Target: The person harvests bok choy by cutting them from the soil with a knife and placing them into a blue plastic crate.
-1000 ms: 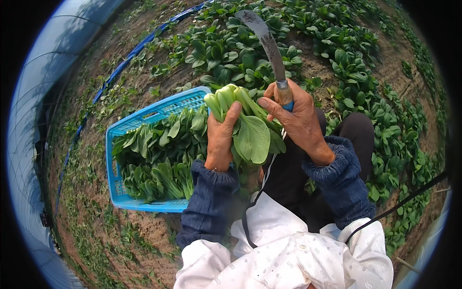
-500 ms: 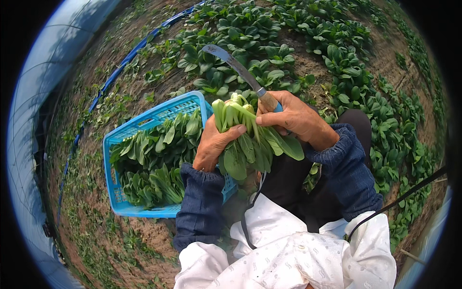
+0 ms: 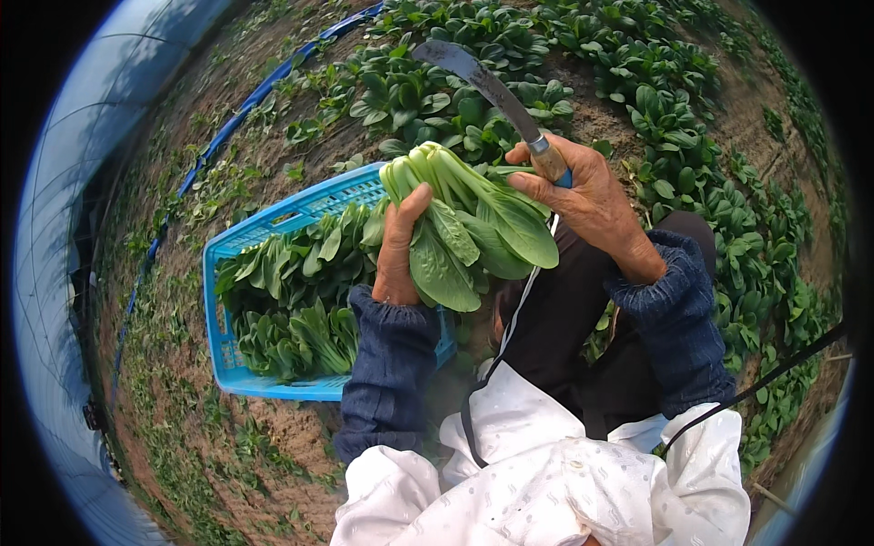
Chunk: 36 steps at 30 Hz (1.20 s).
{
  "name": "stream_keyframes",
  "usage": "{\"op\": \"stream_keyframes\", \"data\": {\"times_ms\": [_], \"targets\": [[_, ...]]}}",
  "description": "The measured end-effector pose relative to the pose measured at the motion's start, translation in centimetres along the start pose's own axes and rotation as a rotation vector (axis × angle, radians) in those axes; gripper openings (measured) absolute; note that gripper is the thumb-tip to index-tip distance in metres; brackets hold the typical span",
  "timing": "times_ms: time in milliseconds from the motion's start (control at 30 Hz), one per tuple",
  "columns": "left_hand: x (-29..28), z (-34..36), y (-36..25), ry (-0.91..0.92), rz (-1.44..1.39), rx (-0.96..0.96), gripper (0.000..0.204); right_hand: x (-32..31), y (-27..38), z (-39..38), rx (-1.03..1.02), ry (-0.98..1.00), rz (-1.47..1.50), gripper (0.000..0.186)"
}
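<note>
My left hand [image 3: 397, 250] is closed around a bunch of bok choy [image 3: 446, 227], pale stems up and broad leaves hanging down. In my right hand [image 3: 596, 200] is a small sickle [image 3: 492, 89] with a curved dark blade and a wooden handle ending in blue. The blade points up and left, apart from the bunch. A thin green stem [image 3: 510, 169] pokes out between my right thumb and fingers, beside the bunch; its far end is hidden. Left of my left hand, a blue plastic crate [image 3: 273, 387] holds more bok choy [image 3: 296, 255].
Rows of growing leafy plants [image 3: 678, 136] stand ahead and to the right. A blue hose or strip [image 3: 241, 118] runs along the soil on the left, near a pale plastic sheet wall [image 3: 55, 227]. A dark strap [image 3: 765, 382] crosses at right.
My right hand has moved up and right, away from the bunch, carrying the sickle and a stem. The bunch has tilted and shifted up slightly in my left hand, its leaves turned more to the right.
</note>
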<state>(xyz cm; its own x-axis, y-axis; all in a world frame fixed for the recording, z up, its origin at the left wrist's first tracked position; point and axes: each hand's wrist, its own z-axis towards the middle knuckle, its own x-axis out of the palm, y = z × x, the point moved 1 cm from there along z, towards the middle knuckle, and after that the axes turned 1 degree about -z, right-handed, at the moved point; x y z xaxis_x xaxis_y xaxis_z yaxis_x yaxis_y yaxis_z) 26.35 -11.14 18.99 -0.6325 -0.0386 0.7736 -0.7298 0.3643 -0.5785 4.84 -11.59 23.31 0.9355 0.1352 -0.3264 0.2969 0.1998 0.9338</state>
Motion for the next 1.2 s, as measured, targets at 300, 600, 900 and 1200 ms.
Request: {"op": "stream_keyframes", "data": {"times_ms": [300, 600, 900, 1200], "targets": [[0.9, -1.1, 0.5, 0.106, 0.130, -0.049, 0.058, 3.4, -1.5, 0.3, 0.058, -0.069, 0.369, 0.011], [1.2, 0.1, 0.4, 0.061, 0.234, 0.016, 0.047, 5.8, -2.3, 1.6, 0.028, -0.153, 0.225, 0.022], [2.5, -0.8, 0.5, 0.207, 0.174, -0.044, 0.063, 5.8, -2.6, 0.2, 0.206, 0.076, 0.520, 0.046], [2.5, -0.6, -2.0, 0.244, 0.708, 0.161, 0.065, 4.1, -4.4, -0.2, 0.300, 0.134, 0.938, 0.044]]}}
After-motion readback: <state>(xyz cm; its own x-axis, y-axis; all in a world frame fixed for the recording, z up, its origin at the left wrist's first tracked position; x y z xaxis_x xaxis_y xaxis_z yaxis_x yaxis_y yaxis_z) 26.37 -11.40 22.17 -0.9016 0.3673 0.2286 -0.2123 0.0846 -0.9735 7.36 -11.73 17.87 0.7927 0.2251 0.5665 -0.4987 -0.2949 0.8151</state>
